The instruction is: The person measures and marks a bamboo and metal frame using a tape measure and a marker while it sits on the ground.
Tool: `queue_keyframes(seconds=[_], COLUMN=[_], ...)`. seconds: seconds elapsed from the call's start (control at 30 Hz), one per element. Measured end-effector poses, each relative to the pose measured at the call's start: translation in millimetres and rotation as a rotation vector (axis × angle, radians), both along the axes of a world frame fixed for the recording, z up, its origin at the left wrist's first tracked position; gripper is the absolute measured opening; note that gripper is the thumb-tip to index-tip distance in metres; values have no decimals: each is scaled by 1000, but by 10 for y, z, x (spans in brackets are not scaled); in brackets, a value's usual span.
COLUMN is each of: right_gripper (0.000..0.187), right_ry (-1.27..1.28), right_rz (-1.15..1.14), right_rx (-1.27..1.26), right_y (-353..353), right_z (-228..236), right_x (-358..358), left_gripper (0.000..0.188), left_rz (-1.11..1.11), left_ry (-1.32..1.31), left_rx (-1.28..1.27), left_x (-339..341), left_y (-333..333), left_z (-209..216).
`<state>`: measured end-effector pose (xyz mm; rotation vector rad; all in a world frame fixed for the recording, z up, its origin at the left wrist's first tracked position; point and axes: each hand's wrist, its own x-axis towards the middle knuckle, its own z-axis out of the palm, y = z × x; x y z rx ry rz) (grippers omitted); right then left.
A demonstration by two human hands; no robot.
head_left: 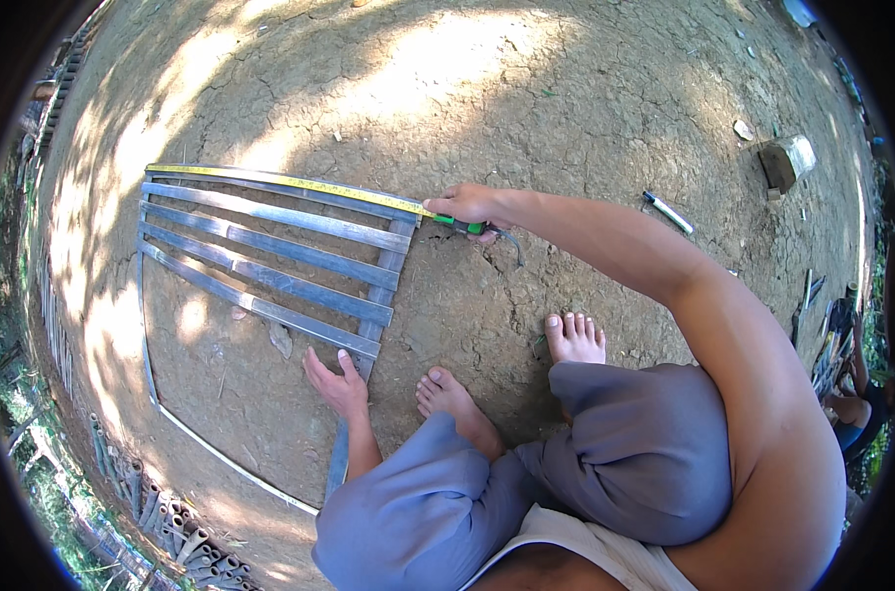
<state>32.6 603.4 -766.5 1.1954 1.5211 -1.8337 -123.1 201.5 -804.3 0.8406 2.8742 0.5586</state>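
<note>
My right hand (467,205) is closed around a green and black tape measure (459,225) at the far right corner of a slatted frame. From it the yellow tape blade (290,184) runs out along the farthest slat to the frame's left end. The frame (376,313) is made of several flat grey slats laid across side rails on the ground. My left hand (341,386) is open with fingers spread, just below the right end of the nearest slat. Its thumb lies close to that slat; whether it touches, I cannot tell.
A white marker with a dark cap (669,212) lies right of my right forearm. Farther right sits a cut wooden block (788,163). Bamboo tubes (196,547) are piled at lower left. Another person (851,409) and assorted tools (834,340) are at the right edge.
</note>
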Motion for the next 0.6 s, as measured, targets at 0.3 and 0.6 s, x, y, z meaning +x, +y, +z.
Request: queue_keyframes(seconds=[0.3,0.6], right_gripper=[59,58], right_ry=[-7,-17], right_rz=[-6,-8], right_rx=[2,-3], right_y=[-6,2], right_z=[18,-40], right_x=[-2,-2], left_gripper=[66,68], left_rz=[-9,2], left_ry=[14,-9], left_rx=[-6,-13], left_x=[-6,0], left_y=[-21,-10], left_z=[-11,-3])
